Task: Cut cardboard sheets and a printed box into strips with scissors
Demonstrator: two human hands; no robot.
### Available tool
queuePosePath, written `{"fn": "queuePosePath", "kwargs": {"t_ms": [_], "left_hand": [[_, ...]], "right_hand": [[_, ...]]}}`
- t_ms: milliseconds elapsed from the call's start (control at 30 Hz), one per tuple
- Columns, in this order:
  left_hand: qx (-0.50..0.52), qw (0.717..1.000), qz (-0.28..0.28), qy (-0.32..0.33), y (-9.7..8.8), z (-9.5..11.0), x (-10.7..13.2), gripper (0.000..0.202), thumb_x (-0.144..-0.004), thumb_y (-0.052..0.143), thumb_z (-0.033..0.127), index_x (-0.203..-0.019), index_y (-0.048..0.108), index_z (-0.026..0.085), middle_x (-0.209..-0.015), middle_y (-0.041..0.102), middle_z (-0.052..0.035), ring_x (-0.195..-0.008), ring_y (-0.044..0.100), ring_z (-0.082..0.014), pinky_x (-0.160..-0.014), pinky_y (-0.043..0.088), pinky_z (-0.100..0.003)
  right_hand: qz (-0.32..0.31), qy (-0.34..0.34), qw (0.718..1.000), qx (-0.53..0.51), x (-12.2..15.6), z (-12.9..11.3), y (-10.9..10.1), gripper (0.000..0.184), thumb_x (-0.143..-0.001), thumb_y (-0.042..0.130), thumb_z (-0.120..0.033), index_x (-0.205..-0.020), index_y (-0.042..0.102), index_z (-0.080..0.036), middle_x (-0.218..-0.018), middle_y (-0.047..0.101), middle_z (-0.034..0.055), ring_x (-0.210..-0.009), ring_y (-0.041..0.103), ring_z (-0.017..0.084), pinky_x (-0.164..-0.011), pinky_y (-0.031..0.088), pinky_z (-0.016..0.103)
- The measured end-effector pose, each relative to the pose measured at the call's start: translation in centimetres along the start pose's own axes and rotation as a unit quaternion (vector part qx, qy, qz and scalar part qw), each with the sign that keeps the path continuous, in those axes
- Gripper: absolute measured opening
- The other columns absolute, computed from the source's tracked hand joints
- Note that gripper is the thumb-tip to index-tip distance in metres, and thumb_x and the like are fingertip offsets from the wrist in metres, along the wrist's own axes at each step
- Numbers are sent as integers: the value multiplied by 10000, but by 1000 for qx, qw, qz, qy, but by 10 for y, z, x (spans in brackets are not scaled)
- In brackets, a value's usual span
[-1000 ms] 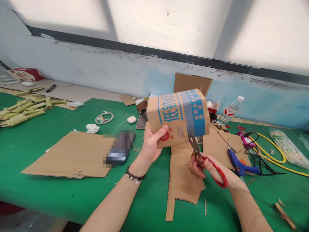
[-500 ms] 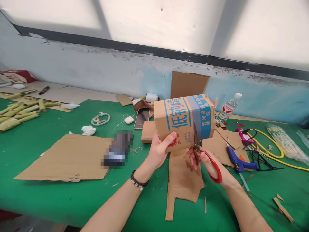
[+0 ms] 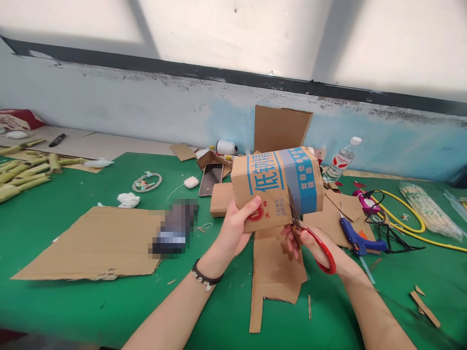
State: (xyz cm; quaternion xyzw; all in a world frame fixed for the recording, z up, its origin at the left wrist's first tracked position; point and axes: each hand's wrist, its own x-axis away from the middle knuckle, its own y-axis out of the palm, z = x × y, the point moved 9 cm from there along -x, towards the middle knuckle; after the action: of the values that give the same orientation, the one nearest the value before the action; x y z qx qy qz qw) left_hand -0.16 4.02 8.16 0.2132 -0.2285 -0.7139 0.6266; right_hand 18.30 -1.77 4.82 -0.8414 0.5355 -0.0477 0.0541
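Observation:
My left hand point(image 3: 239, 218) grips the lower left side of a brown cardboard piece point(image 3: 272, 209) printed with blue characters and a red emblem, its thumb lying on the front. In my right hand point(image 3: 304, 240) is a pair of scissors with red handles point(image 3: 326, 255). The blades reach up into the cardboard from its lower edge, at the left border of the blue-grey printed band. Part of the blades and the fingers behind the cardboard are hidden. Below, on the green table, lies a cut cardboard piece point(image 3: 275, 272) with a narrow strip at its front.
A large cardboard sheet point(image 3: 98, 243) lies left, beside a pixelated dark object point(image 3: 175, 226). A phone point(image 3: 211, 179) and water bottle point(image 3: 343, 160) stand farther back. At right are a blue glue gun point(image 3: 357, 236), yellow cable point(image 3: 408, 228) and cardboard scraps point(image 3: 425, 308).
The cardboard has tilted and dropped slightly, and the scissor blades look more closed on it. The whole view has shifted a little.

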Motion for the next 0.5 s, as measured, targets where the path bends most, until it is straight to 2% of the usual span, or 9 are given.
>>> {"fn": "queuePosePath", "kwargs": {"t_ms": [133, 300, 500], "left_hand": [[21, 1000, 15, -12, 3, -5, 3, 771, -857, 980, 396, -1556, 680, 275, -1406, 841, -107, -1299, 805, -366, -1040, 701, -459], [44, 997, 41, -54, 6, -20, 7, 755, -848, 981, 400, -1522, 682, 237, -1396, 840, -122, -1277, 812, -365, -1031, 704, -471], [53, 997, 50, -39, 6, -20, 11, 764, -842, 989, 382, -1527, 679, 249, -1394, 843, -114, -1254, 822, -340, -1038, 698, -447]], "right_hand": [[18, -28, 999, 21, -2, -8, 1, 792, -1000, 431, -991, -966, 658, -233, -879, 704, 49, -713, 654, 206, -744, 528, 380], [70, -11, 997, 10, -8, -6, 3, 799, -953, 460, -1029, -916, 625, -248, -774, 674, 30, -648, 633, 206, -666, 531, 368], [108, -12, 994, 8, -11, -2, 3, 789, -949, 485, -1024, -866, 605, -248, -692, 650, 14, -573, 644, 198, -608, 515, 357]]}}
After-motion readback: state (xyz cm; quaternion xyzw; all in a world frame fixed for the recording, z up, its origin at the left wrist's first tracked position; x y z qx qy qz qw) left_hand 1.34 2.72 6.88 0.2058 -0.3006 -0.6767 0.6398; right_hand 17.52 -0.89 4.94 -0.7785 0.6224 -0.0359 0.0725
